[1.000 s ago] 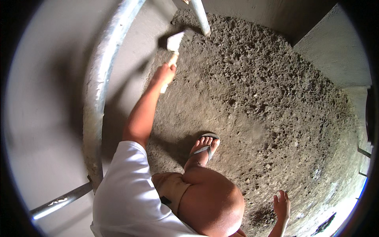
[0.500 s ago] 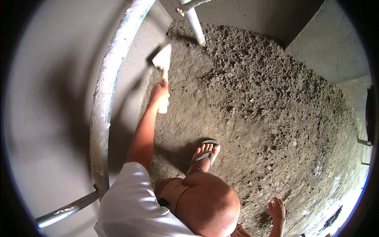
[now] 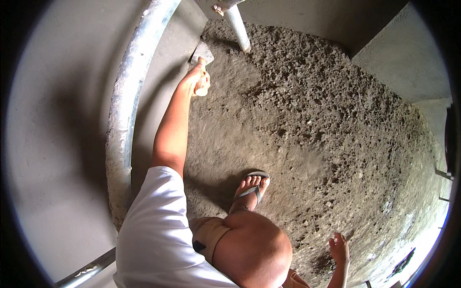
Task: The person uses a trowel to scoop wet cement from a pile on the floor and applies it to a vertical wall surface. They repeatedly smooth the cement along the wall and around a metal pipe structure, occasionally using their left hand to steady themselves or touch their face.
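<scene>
At the upper left, my left hand [image 3: 196, 78] is wrapped around the handle of a trowel [image 3: 204, 51]. Its pale blade is at the strip of ground along the grey wall [image 3: 62, 120], close to the far corner; whether the blade presses on it, I cannot tell. The handle's butt sticks out below my fist. My right hand [image 3: 340, 248] is low on the right, over the rough ground [image 3: 307, 110], its fingers partly curled but apart and nothing seen in them.
A mortar-spattered metal pole [image 3: 122, 115] rises between the wall and my left arm. Another pole [image 3: 237, 30] stands on the ground near the far corner. A lower bar [image 3: 89, 271] crosses at the bottom left. My sandalled foot [image 3: 250, 189] rests mid-ground, below crumbly, lumpy soil.
My left hand has reached farther toward the far corner with the trowel, and the blade is now lower against the wall's foot. My right hand has barely moved.
</scene>
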The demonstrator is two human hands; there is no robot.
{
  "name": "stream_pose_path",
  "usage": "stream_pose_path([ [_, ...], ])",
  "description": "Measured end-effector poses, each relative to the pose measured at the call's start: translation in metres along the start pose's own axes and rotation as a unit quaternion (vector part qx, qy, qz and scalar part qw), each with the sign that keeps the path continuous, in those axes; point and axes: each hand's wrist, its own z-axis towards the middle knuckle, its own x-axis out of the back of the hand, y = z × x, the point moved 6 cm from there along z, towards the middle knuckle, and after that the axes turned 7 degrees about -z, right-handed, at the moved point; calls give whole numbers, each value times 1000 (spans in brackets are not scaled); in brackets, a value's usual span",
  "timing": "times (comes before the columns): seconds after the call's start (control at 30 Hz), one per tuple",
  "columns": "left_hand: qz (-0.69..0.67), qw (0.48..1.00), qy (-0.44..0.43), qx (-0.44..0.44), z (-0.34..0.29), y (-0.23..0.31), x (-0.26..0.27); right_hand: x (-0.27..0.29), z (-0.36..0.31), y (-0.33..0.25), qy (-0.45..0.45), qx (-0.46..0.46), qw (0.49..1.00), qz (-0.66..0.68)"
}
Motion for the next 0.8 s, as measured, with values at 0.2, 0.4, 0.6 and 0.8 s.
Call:
stream_pose_path([
  [0.2, 53, 997, -49, 11, 5, 9, -21, -12, 9, -19, -86, -48, 995, -14],
  [0.4, 50, 998, -42, -6, 23, 27, -18, -9, 16, -22, -103, -73, 991, 33],
  [0.6, 64, 996, -46, -37, 38, 40, -15, -24, 27, -13, -88, -11, 996, -29],
  [0.8, 66, 996, -51, -23, 54, 51, -24, -9, 41, -60, -98, 15, 995, 3],
])
